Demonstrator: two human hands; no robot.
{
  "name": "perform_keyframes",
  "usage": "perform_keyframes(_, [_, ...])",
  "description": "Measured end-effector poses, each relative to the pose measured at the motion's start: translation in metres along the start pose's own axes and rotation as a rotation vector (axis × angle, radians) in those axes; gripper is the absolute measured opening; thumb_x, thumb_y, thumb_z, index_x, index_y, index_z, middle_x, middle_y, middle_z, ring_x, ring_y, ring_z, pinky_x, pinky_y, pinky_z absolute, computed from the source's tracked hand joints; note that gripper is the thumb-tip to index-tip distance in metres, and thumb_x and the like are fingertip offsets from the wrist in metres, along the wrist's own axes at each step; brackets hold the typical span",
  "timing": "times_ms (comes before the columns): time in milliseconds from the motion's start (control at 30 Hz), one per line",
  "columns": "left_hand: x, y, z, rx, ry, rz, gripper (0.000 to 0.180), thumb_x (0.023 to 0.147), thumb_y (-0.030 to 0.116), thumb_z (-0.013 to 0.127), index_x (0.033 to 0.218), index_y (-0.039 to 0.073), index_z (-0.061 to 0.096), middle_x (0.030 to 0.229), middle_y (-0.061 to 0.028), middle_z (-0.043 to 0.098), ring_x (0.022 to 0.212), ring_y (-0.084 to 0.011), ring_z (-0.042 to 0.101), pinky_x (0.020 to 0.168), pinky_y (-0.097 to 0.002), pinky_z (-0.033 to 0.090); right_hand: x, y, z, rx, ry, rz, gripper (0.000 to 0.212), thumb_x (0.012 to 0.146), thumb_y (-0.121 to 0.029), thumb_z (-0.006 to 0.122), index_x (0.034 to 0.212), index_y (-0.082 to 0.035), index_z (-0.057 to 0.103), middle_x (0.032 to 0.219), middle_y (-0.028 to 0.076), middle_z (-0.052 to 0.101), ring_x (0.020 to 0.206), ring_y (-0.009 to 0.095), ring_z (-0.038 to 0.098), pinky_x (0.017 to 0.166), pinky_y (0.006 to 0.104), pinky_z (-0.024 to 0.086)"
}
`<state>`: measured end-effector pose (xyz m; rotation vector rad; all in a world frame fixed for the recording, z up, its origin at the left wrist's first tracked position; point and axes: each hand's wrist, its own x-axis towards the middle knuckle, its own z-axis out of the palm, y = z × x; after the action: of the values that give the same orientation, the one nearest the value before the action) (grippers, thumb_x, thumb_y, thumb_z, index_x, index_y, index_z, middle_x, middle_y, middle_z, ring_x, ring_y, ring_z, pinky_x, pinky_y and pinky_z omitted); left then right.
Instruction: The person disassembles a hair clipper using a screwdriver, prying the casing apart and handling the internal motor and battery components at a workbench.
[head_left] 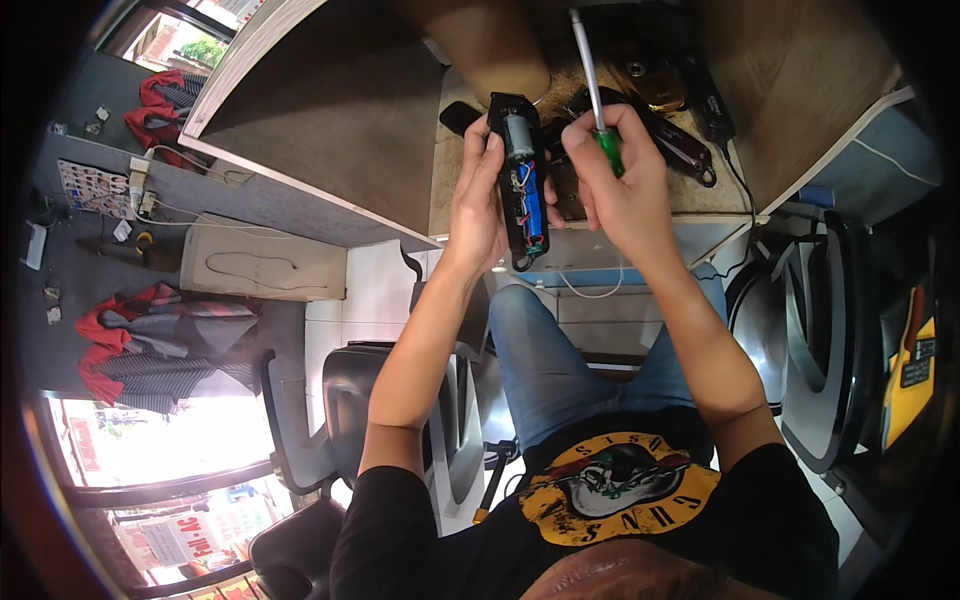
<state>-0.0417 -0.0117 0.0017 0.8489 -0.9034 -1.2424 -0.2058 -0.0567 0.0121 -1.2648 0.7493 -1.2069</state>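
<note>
My left hand [475, 220] grips an opened black hair clipper [519, 185], held upright above the front of the worktop. Its casing is off on the side facing me, so a silver motor, a blue battery and thin wires show. My right hand [635, 195] is closed around the green handle of a screwdriver [588, 70], whose bare metal shaft points up and away from the clipper. A dark rounded piece [460, 117] lies just left of the clipper. Behind my right hand rests another dark clipper [682, 150], partly hidden by my fingers.
A black corded trimmer [708, 108] and a gold-coloured item [657, 90] lie at the back right of the worktop [447, 190]. Wooden side panels [330, 110] flank it. Black chairs [350, 395] stand at both sides. A dark cable [745, 190] hangs over the right edge.
</note>
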Motion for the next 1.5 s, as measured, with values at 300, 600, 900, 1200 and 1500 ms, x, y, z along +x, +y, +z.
perform_keyframes(300, [0.004, 0.002, -0.001, -0.007, -0.089, -0.093, 0.042, 0.111, 0.040, 0.037, 0.142, 0.013, 0.033, 0.099, -0.0187, 0.058, 0.058, -0.0250, 0.065, 0.052, -0.0468, 0.063, 0.006, -0.001, -0.004, 0.317, -0.013, -0.487, 0.039, 0.112, -0.023, 0.050, 0.077, -0.007, 0.041, 0.064, 0.003, 0.042, 0.059, 0.014, 0.048, 0.056, 0.0296, 0.041])
perform_keyframes(600, [0.007, 0.000, -0.007, -0.121, -0.081, -0.120, 0.048, 0.109, 0.042, 0.039, 0.148, 0.016, 0.030, 0.101, -0.0172, 0.059, 0.057, -0.0252, 0.065, 0.050, -0.0455, 0.061, -0.023, -0.036, -0.044, -0.299, -0.235, -0.120, 0.020, 0.105, -0.016, 0.060, 0.120, -0.003, 0.059, 0.086, 0.007, 0.058, 0.074, 0.016, 0.053, 0.069, 0.0322, 0.045])
perform_keyframes(900, [0.005, 0.002, -0.006, -0.092, -0.047, -0.126, 0.043, 0.110, 0.041, 0.038, 0.145, 0.016, 0.032, 0.100, -0.0172, 0.059, 0.056, -0.0243, 0.065, 0.048, -0.0438, 0.060, -0.031, -0.047, -0.078, -0.781, -0.417, -0.339, 0.038, 0.099, -0.010, 0.066, 0.137, -0.011, 0.067, 0.106, 0.018, 0.073, 0.082, 0.033, 0.069, 0.073, 0.0369, 0.053])
perform_keyframes(1200, [0.002, 0.005, 0.004, 0.022, -0.028, -0.108, 0.040, 0.111, 0.038, 0.037, 0.145, 0.017, 0.032, 0.098, -0.0165, 0.059, 0.055, -0.0213, 0.064, 0.047, -0.0387, 0.059, -0.033, -0.033, -0.075, -0.759, -0.396, -0.388, 0.039, 0.099, -0.010, 0.066, 0.138, -0.012, 0.068, 0.095, 0.017, 0.071, 0.072, 0.031, 0.064, 0.067, 0.0373, 0.051])
perform_keyframes(1500, [0.002, 0.002, 0.007, 0.115, 0.019, -0.094, 0.039, 0.112, 0.038, 0.036, 0.146, 0.019, 0.030, 0.089, -0.0143, 0.060, 0.054, -0.0209, 0.063, 0.046, -0.0365, 0.057, -0.041, -0.028, -0.069, -0.739, -0.374, -0.324, 0.038, 0.100, -0.011, 0.065, 0.138, -0.011, 0.068, 0.098, 0.018, 0.072, 0.077, 0.034, 0.068, 0.071, 0.0387, 0.053])
